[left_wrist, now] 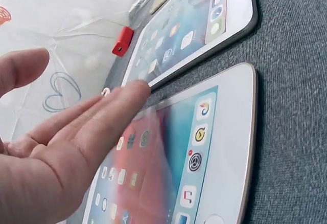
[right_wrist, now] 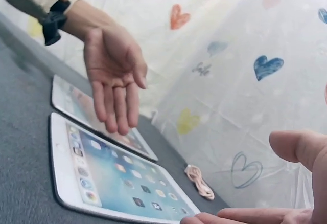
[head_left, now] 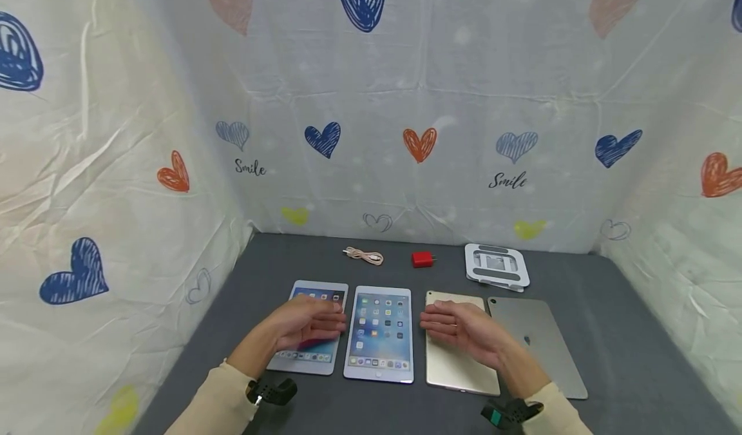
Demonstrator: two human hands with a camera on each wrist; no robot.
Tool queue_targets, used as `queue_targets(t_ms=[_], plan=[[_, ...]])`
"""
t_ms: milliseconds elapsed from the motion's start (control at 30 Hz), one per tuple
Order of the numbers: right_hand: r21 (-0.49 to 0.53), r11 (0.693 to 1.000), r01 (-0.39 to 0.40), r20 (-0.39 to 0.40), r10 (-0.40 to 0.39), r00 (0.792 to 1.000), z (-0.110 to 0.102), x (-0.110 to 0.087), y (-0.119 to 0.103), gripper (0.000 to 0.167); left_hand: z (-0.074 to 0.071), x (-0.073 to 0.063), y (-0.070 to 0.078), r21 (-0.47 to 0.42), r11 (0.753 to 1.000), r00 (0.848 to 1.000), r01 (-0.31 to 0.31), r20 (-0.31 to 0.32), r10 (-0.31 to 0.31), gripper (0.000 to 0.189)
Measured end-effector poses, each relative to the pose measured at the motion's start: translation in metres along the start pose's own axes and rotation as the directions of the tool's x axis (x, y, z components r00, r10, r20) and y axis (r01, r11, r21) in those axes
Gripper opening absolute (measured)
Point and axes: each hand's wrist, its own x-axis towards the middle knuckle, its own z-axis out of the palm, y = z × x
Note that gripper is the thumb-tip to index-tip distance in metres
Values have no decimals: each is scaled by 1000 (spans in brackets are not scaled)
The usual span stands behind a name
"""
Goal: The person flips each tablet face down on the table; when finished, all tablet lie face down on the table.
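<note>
My left hand (head_left: 310, 322) hovers over a white-framed tablet (head_left: 304, 357) with its screen lit, fingers extended and nothing in them. Beside it lies a second lit white tablet (head_left: 379, 335), between my two hands. My right hand (head_left: 464, 328) is held with straight fingers over a gold tablet (head_left: 458, 367) lying back side up. A larger grey tablet (head_left: 539, 338), also back up, lies to the right of the gold one. The left wrist view shows the left palm (left_wrist: 56, 178) turned sideways above the first tablet's screen.
Behind the tablets lie a coiled pinkish cable (head_left: 364, 255), a red charger plug (head_left: 423, 259) and a folded white and grey stand (head_left: 496, 266). The dark grey table (head_left: 406, 415) is enclosed by a heart-printed white curtain (head_left: 382, 113) at the back and sides.
</note>
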Motion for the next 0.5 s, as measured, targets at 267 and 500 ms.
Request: queue_targets(t_ms=[267, 500], plan=[[-40, 998, -38, -58, 36, 998, 10, 2, 14, 70, 3, 4, -4, 48, 999, 1000, 18, -24, -17, 51], [-96, 995, -20, -64, 14, 998, 16, 1, 16, 67, 10, 7, -4, 123, 992, 1000, 20, -9, -19, 47]])
